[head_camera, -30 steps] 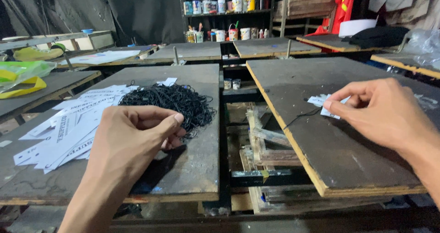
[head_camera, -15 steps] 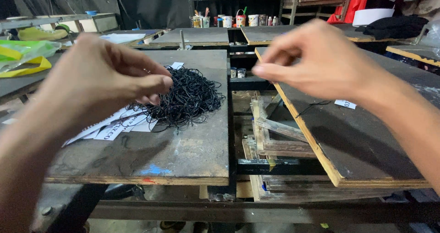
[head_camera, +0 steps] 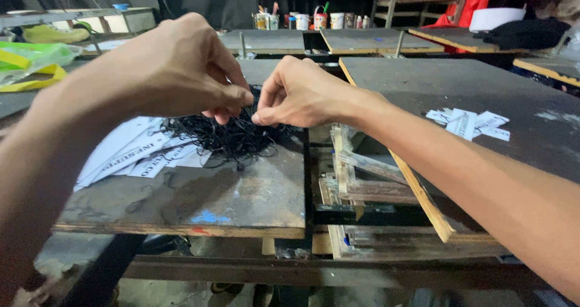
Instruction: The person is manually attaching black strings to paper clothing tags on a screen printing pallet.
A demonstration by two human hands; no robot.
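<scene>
1. Workshop setting: dark wooden boards on frames; shelf of paint pots well behind the heap of black strings (head_camera: 226, 135).
2. Heap of black strings: on the left board (head_camera: 241, 192), largely intact.
3. White printed tags (head_camera: 139, 153): spread just left of the heap; many appear unstrung.
4. Left hand (head_camera: 181, 71): above the heap, fingertips pinched together on a thin strand.
5. Right hand (head_camera: 302, 95): touching the left, thumb and forefinger pinched shut, apparently on that strand.
6. Small tag cluster (head_camera: 468, 122): well right of the heap; few by comparison, so early stage, by judgement.

I'm seeing dim workshop light from overhead, soft on both forearms, while the backdrop at twelve o'clock sinks to black. Faint glare on the board (head_camera: 483, 95) at two o'clock. Wide-lens stretch swells the arms at four and eight, slightly soft.
</scene>
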